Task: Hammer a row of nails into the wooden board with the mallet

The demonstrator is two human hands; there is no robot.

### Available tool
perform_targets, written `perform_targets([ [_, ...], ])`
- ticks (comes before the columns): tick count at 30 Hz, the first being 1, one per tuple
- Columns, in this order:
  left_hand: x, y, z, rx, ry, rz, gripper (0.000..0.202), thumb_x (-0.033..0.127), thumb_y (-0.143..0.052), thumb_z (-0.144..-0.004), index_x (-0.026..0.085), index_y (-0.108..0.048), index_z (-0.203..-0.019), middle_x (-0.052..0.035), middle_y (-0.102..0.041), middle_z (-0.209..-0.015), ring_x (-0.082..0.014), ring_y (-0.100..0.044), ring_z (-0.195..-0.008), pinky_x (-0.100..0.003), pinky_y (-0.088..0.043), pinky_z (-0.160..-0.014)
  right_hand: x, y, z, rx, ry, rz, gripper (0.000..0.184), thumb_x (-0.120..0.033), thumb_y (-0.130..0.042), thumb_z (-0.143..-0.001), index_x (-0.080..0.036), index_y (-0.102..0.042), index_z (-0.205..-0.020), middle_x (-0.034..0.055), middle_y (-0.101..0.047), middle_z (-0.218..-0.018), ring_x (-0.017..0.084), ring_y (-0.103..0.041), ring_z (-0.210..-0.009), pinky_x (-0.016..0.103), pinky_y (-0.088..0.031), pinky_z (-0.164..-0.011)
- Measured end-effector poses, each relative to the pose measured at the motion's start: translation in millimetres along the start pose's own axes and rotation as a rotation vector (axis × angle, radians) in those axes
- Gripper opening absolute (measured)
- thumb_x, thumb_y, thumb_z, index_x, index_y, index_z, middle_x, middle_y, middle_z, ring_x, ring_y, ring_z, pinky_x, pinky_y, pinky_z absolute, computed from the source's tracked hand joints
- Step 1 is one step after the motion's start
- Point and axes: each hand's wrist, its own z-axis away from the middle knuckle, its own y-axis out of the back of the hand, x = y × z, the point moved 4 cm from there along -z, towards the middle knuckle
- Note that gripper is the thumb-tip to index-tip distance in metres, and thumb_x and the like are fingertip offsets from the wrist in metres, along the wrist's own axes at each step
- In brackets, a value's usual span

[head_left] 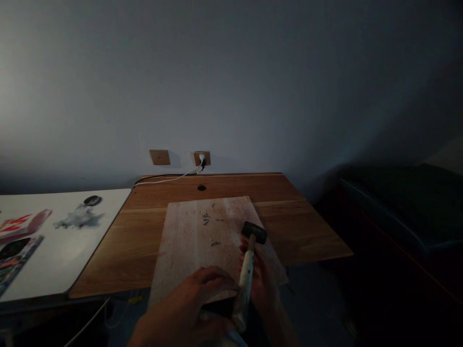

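A mallet (246, 272) with a black head and a pale handle is tilted over the near right part of a board, its head pointing away from me. My right hand (265, 286) holds it from underneath and the right side, with fingertips showing left of the handle just below the head. My left hand (188, 303) is beside the handle's lower end, thumb and fingers apart; whether its fingertips touch the handle I cannot tell. Several small metal pieces, perhaps nails or screws (214, 242), lie on the pale wooden board (181, 246) beyond my hands.
Under the board is a brown wooden table (300, 231) with a cable hole (201, 187). A white table (47, 260) adjoins it on the left, bearing crumpled clear plastic (81, 217) and colourful packages (21, 224). Cables run to a wall socket (201, 158).
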Motion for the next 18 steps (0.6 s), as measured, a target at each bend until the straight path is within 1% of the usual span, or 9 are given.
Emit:
perform_targets([
  [3, 2.5, 0.2, -0.5, 0.004, 0.0, 0.009, 0.047, 0.038, -0.073, -0.087, 0.036, -0.062, -0.132, -0.0026, -0.064, -0.133, -0.0243, -0.06, -0.121, -0.037, -0.048, -0.107, 4.8, 1.0, -3.3, 0.025, -0.088, -0.054, 0.037, -0.052, -0.083, -0.067, -0.032, -0.082, -0.098, 0.0006, -0.078, -0.109, 0.02, -0.067, -0.101, 0.024, -0.054, -0.075],
  [8, -2.9, -0.8, 1.0, 0.013, 0.025, -0.014, 0.048, 0.038, -0.073, -0.087, 0.034, -0.061, -0.133, -0.0029, -0.062, -0.136, -0.0244, -0.058, -0.124, -0.036, -0.047, -0.108, 10.9, 2.2, -7.7, 0.017, -0.149, -0.165, 0.039, -0.045, -0.085, -0.066, -0.03, -0.081, -0.102, -0.001, -0.077, -0.087, 0.016, -0.067, -0.081, 0.023, -0.053, -0.068],
  [10, -4.5, -1.6, 1.2, 0.005, 0.043, -0.024, 0.049, 0.038, -0.074, -0.087, 0.034, -0.06, -0.134, -0.0025, -0.062, -0.137, -0.0245, -0.057, -0.126, -0.036, -0.046, -0.109, 11.8, 2.0, -8.6, 0.003, -0.144, -0.187, 0.042, -0.045, -0.085, -0.067, -0.028, -0.08, -0.105, -0.0012, -0.076, -0.085, 0.014, -0.066, -0.076, 0.022, -0.052, -0.066],
  [13, -4.6, -1.8, 1.1, 0.001, 0.057, -0.028, 0.051, 0.037, -0.075, -0.086, 0.035, -0.059, -0.134, -0.0018, -0.062, -0.136, -0.0247, -0.057, -0.126, -0.037, -0.046, -0.109, 11.6, 1.4, -9.1, 0.001, -0.137, -0.198, 0.042, -0.045, -0.085, -0.067, -0.027, -0.08, -0.105, -0.0016, -0.076, -0.085, 0.014, -0.066, -0.074, 0.021, -0.052, -0.064],
  [16, -3.6, -1.3, 1.3, 0.005, 0.059, -0.025, 0.052, 0.037, -0.075, -0.085, 0.035, -0.059, -0.134, -0.0019, -0.062, -0.137, -0.0253, -0.057, -0.126, -0.038, -0.046, -0.109, 10.3, 0.5, -8.9, 0.013, -0.147, -0.195, 0.039, -0.044, -0.086, -0.066, -0.027, -0.08, -0.101, -0.0012, -0.076, -0.086, 0.014, -0.067, -0.077, 0.021, -0.053, -0.066],
  [18, -3.0, -1.1, 1.6, 0.009, 0.062, -0.021, 0.052, 0.038, -0.075, -0.085, 0.034, -0.06, -0.134, -0.0023, -0.062, -0.137, -0.0258, -0.057, -0.126, -0.038, -0.046, -0.109, 8.9, 0.6, -8.4, 0.02, -0.145, -0.177, 0.038, -0.045, -0.085, -0.066, -0.027, -0.081, -0.1, -0.0008, -0.077, -0.083, 0.016, -0.068, -0.076, 0.022, -0.054, -0.066],
])
